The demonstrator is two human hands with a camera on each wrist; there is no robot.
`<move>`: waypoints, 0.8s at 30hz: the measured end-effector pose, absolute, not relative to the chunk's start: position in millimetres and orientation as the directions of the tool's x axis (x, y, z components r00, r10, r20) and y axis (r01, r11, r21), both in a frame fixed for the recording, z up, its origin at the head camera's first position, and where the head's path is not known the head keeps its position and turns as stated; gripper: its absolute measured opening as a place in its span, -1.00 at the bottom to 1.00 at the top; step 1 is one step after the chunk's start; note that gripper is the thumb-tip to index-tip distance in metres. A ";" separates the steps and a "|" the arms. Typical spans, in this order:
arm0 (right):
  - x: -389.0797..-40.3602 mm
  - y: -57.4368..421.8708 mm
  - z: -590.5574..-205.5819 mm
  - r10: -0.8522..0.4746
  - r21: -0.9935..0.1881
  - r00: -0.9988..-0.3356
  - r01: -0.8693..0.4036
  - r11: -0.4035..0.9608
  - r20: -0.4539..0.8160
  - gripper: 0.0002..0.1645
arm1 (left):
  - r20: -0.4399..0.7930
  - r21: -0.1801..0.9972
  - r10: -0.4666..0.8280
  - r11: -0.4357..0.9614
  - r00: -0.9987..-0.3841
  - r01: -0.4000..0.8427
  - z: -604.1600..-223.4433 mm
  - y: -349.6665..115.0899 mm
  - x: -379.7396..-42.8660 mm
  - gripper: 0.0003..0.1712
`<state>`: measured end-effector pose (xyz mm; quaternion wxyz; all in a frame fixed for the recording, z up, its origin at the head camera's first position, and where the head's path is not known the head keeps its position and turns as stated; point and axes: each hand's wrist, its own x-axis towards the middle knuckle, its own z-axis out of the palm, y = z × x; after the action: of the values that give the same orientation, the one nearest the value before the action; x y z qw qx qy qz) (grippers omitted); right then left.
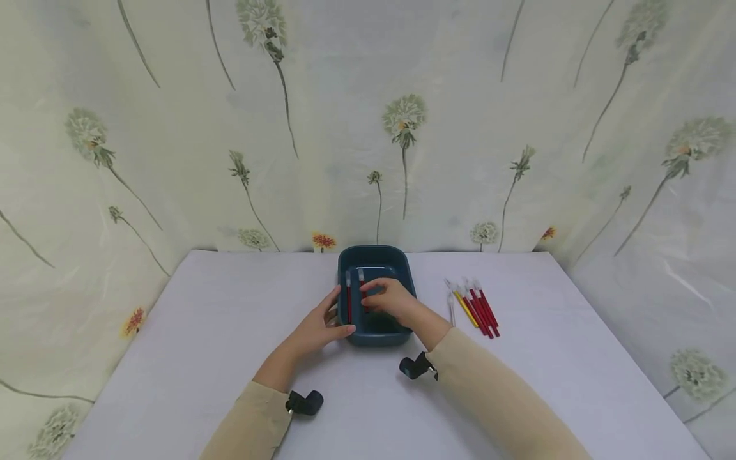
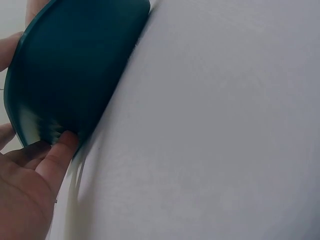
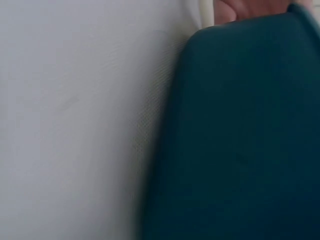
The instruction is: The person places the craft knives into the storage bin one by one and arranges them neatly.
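A dark teal plastic bin [image 1: 381, 340] stands on the white table. My left hand [image 1: 313, 330] holds its near left corner, thumb on the front and fingers along the left side. In the left wrist view that hand [image 2: 30, 185] lies against the bin wall [image 2: 75, 65]. Inside, one red pen [image 1: 348, 300] with a clear cap lies along the left wall. My right hand [image 1: 393, 300] reaches in over the right rim and pinches a second red pen [image 1: 361, 276] beside it. The right wrist view shows mostly the bin's outer wall [image 3: 240, 125].
Right of the bin lies a loose bunch of several red pens [image 1: 485, 310] with clear caps. A yellow pen [image 1: 467, 309] lies at its left edge, and a pale pen [image 1: 451, 310] beside that. A flowered cloth [image 1: 345, 128] hangs behind the table.
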<state>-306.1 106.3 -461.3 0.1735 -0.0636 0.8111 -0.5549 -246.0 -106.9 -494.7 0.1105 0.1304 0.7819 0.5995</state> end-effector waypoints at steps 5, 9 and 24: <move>-311.0 99.5 -465.8 -0.280 -0.912 -0.929 0.119 0.393 -0.242 -0.59 | -0.024 0.964 0.339 0.256 -0.941 0.068 -492.7 -107.3 -244.9 0.12; -312.6 96.1 -466.7 -0.268 -0.902 -0.927 0.136 0.409 -0.261 -0.60 | -0.027 0.961 0.329 0.268 -0.944 0.066 -493.6 -107.0 -245.2 0.09; -312.2 87.2 -463.7 -0.257 -0.857 -0.918 0.143 0.495 -0.301 -0.62 | -0.029 0.958 0.326 0.279 -0.945 0.067 -494.4 -107.2 -245.3 0.08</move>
<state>-312.2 87.2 -463.7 0.1994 -0.0340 0.8412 -0.5015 -245.3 -107.2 -494.4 0.1102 0.1239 0.7921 0.5875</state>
